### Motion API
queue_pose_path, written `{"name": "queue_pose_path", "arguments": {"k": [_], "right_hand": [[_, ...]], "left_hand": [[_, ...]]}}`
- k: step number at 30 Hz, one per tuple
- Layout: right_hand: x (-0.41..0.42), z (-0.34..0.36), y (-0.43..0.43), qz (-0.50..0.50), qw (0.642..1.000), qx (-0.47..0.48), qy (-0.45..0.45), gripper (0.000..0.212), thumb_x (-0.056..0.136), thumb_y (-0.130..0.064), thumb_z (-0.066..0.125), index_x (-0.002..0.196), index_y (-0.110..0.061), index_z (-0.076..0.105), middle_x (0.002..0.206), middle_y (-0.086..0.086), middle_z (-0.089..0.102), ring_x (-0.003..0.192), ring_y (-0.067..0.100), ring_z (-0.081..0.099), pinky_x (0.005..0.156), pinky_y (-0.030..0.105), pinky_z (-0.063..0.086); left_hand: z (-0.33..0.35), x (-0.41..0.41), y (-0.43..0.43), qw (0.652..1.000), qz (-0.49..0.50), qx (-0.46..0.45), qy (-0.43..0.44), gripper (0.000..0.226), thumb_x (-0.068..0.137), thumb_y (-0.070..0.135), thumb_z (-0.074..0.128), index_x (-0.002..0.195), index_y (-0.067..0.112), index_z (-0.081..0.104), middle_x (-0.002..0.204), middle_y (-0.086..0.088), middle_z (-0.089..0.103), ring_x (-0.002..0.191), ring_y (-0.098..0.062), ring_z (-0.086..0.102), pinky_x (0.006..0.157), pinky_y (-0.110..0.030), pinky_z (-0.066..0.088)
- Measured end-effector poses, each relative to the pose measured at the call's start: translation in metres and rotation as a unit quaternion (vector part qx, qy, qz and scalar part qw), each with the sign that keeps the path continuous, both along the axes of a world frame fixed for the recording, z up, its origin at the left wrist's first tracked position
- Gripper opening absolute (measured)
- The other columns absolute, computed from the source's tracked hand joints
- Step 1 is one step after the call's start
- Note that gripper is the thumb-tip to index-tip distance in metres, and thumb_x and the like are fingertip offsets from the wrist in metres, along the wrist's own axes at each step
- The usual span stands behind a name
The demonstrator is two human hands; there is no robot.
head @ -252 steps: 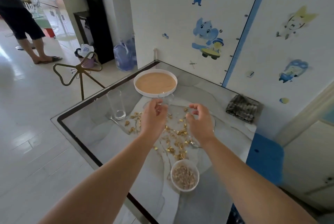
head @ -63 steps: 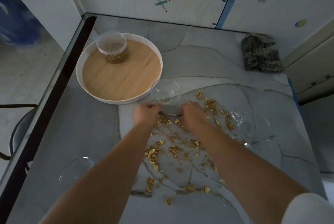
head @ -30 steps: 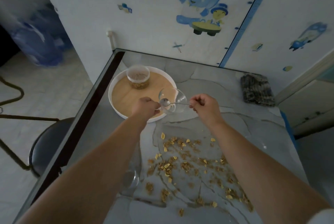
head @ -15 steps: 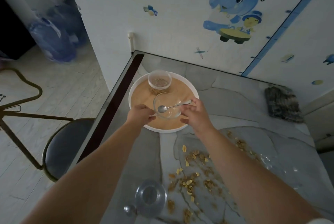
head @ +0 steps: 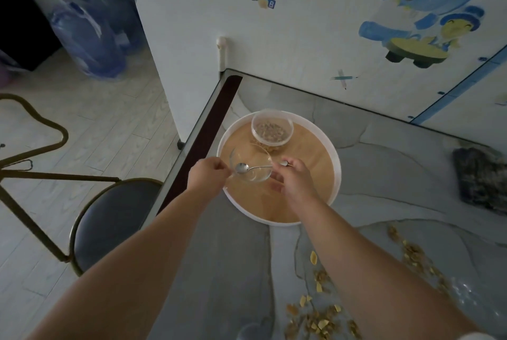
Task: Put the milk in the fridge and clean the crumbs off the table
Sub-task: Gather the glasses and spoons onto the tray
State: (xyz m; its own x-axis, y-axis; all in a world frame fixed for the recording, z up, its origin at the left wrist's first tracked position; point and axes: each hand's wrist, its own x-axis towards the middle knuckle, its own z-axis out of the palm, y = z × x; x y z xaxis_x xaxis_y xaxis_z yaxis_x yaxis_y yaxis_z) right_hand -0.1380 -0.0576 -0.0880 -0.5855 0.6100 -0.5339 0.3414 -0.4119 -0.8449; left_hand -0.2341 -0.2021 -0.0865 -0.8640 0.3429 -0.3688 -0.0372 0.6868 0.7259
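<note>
Head view: the left hand pinched the glass bowl by its 9 o'clock rim, and the right hand pinched the spoon by its handle, above the round tray. Crumbs lay on the table toward the tray's 5 o'clock — probably light, brittle and easily scattered, better swept with the cloth than pinched. No milk showed.

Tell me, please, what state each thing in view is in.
glass bowl, empty but for the spoon, left hand pinching its rim, over the tray
spoon, scoop in the glass bowl, right hand pinching its handle
plastic tub, lidless, part full, upright on the tray
crumbs, scattered on the table
cloth, crumpled, lying on the table
</note>
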Motion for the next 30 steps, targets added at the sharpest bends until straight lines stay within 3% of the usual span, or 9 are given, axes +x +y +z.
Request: {"name": "queue_pose_path", "arguments": {"k": [3, 7, 13, 16, 18, 25, 28, 30], "right_hand": [[-0.008, -0.004, 0.001, -0.002, 1.000, -0.002, 0.005, 0.029, 0.086, -0.014, 0.062, 0.113, -0.018, 0.050, 0.114, 0.011, 0.062, 0.094, 0.021, 0.063, 0.067, 0.030, 0.050], [-0.016, -0.006, 0.002, -0.003, 1.000, 0.003, 0.009, 0.025, 0.086, -0.014, 0.062, 0.109, -0.020, 0.053, 0.111, 0.008, 0.063, 0.097, 0.021, 0.063, 0.066, 0.029, 0.050], [-0.017, -0.003, 0.006, 0.025, 1.000, 0.011, 0.003, 0.034, 0.087, -0.014, 0.060, 0.120, -0.013, 0.053, 0.111, 0.007, 0.064, 0.102, 0.021, 0.063, 0.075, 0.032, 0.052], [-0.006, 0.003, 0.007, 0.040, 0.999, 0.020, -0.004, 0.027, 0.088, -0.013, 0.058, 0.115, -0.014, 0.057, 0.101, 0.001, 0.063, 0.103, 0.022, 0.061, 0.081, 0.035, 0.051], [0.004, 0.006, 0.010, 0.032, 0.999, 0.028, -0.014, 0.037, 0.089, -0.014, 0.057, 0.125, -0.012, 0.051, 0.103, 0.000, 0.060, 0.101, 0.020, 0.061, 0.083, 0.035, 0.051], [0.052, 0.032, 0.018, -0.020, 0.999, 0.039, -0.024, 0.026, 0.088, -0.009, 0.054, 0.114, -0.014, 0.054, 0.086, 0.002, 0.059, 0.088, 0.018, 0.058, 0.074, 0.033, 0.049], [0.081, 0.046, 0.023, -0.037, 0.998, 0.043, -0.011, 0.024, 0.088, -0.006, 0.052, 0.111, -0.010, 0.057, 0.081, 0.006, 0.058, 0.081, 0.018, 0.054, 0.066, 0.029, 0.046], [0.101, 0.052, 0.027, -0.058, 0.997, 0.046, -0.010, 0.020, 0.088, -0.006, 0.052, 0.106, -0.010, 0.058, 0.084, 0.007, 0.058, 0.083, 0.019, 0.055, 0.070, 0.031, 0.047]], "left_hand": [[-0.006, -0.009, 0.000, 0.999, -0.010, -0.027, 0.029, 0.009, 0.085, 0.019, 0.060, 0.077, 0.016, 0.064, 0.076, 0.005, 0.060, 0.071, -0.011, 0.055, 0.054, -0.020, 0.036], [-0.016, -0.017, 0.000, 0.998, -0.027, -0.043, 0.045, 0.013, 0.087, 0.025, 0.061, 0.091, 0.016, 0.070, 0.096, 0.000, 0.066, 0.085, -0.016, 0.061, 0.065, -0.025, 0.042], [-0.017, -0.017, 0.005, 0.998, -0.012, -0.040, 0.053, 0.019, 0.087, 0.024, 0.062, 0.103, 0.014, 0.067, 0.108, -0.003, 0.063, 0.089, -0.015, 0.057, 0.071, -0.025, 0.040], [-0.012, -0.009, 0.006, 0.996, 0.014, -0.049, 0.072, 0.029, 0.088, 0.022, 0.060, 0.115, 0.012, 0.061, 0.116, -0.008, 0.057, 0.086, -0.016, 0.054, 0.073, -0.026, 0.041], [-0.005, -0.003, 0.006, 0.995, 0.040, -0.041, 0.084, 0.030, 0.088, 0.020, 0.059, 0.117, 0.012, 0.058, 0.118, -0.009, 0.055, 0.084, -0.014, 0.051, 0.073, -0.026, 0.039], [0.057, 0.030, 0.018, 0.993, 0.044, 0.038, 0.107, 0.021, 0.087, 0.014, 0.056, 0.106, 0.013, 0.064, 0.104, 0.000, 0.063, 0.090, -0.015, 0.056, 0.076, -0.025, 0.042], [0.088, 0.056, 0.033, 0.991, 0.017, 0.088, 0.104, 0.014, 0.085, 0.015, 0.058, 0.095, 0.016, 0.067, 0.086, 0.006, 0.062, 0.083, -0.013, 0.058, 0.075, -0.026, 0.048], [0.099, 0.076, 0.046, 0.991, -0.011, 0.101, 0.083, 0.011, 0.084, 0.016, 0.059, 0.092, 0.019, 0.066, 0.077, 0.009, 0.059, 0.074, -0.010, 0.057, 0.068, -0.023, 0.048]]}}
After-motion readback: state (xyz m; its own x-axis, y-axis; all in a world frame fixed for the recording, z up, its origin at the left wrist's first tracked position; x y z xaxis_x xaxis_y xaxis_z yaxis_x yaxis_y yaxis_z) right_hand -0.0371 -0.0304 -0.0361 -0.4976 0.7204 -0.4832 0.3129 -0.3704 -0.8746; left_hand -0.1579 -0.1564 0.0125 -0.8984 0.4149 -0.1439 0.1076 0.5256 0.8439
